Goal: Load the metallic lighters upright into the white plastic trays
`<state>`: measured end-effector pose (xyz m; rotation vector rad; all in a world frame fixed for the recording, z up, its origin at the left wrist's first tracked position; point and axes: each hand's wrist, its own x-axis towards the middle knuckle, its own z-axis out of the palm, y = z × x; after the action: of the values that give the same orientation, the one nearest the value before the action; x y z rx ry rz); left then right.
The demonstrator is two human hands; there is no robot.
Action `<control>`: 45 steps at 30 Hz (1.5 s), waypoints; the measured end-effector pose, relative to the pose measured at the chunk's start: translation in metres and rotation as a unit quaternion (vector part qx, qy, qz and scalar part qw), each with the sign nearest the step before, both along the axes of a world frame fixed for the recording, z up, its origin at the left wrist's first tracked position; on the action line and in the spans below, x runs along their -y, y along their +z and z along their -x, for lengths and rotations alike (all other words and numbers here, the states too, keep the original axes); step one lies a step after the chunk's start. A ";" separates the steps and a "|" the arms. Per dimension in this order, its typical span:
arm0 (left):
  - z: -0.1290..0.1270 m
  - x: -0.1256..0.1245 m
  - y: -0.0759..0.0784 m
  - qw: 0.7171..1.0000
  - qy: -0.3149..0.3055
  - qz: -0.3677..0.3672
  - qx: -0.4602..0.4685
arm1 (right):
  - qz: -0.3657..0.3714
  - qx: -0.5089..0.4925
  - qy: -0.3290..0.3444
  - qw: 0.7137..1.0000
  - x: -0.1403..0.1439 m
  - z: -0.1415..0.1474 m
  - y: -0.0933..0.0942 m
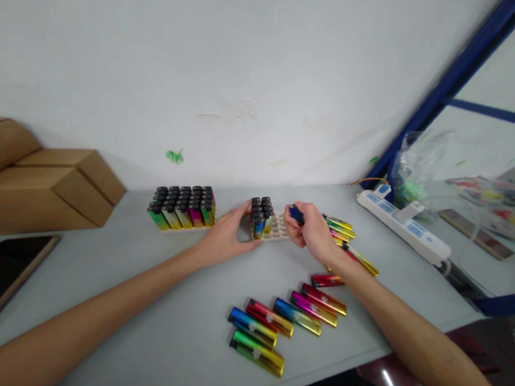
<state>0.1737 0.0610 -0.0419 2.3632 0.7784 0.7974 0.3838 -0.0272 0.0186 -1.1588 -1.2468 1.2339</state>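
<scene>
My left hand grips the left end of a white tray with rows of holes, fingers behind it and thumb at its front corner. Several upright lighters with black tops fill the tray's left part. Over the tray's right end, my right hand is closed round a blue lighter; the lower part of that lighter is hidden by the fingers. Loose shiny lighters in blue, red, green and purple fading to gold lie on the table in front. More lighters lie just right of my right hand.
A second tray packed with upright lighters stands to the left. Brown cardboard boxes and a dark-screened phone or tablet are at far left. A white power strip and a clear plastic bag sit by the blue frame.
</scene>
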 end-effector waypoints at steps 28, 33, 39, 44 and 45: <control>-0.001 0.003 0.005 1.000 -0.003 0.012 -0.002 | -0.163 0.146 0.020 0.976 -0.007 -0.023 0.003; -0.001 0.003 0.004 1.000 -0.001 0.006 -0.008 | -0.178 0.238 0.026 0.954 -0.009 -0.032 -0.001; -0.001 0.002 0.002 1.000 -0.006 0.016 -0.009 | -0.171 0.265 0.033 0.948 -0.010 -0.032 -0.006; -0.001 0.002 0.004 1.000 -0.010 0.024 -0.005 | -0.198 0.312 0.033 0.929 -0.008 -0.030 -0.003; -0.001 0.002 0.004 1.000 -0.009 0.025 -0.006 | -0.201 0.323 0.037 0.924 -0.007 -0.030 -0.001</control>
<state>0.1746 0.0588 -0.0382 2.3295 0.7725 0.7487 0.4140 -0.0200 0.0180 -1.2503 -1.9404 0.5938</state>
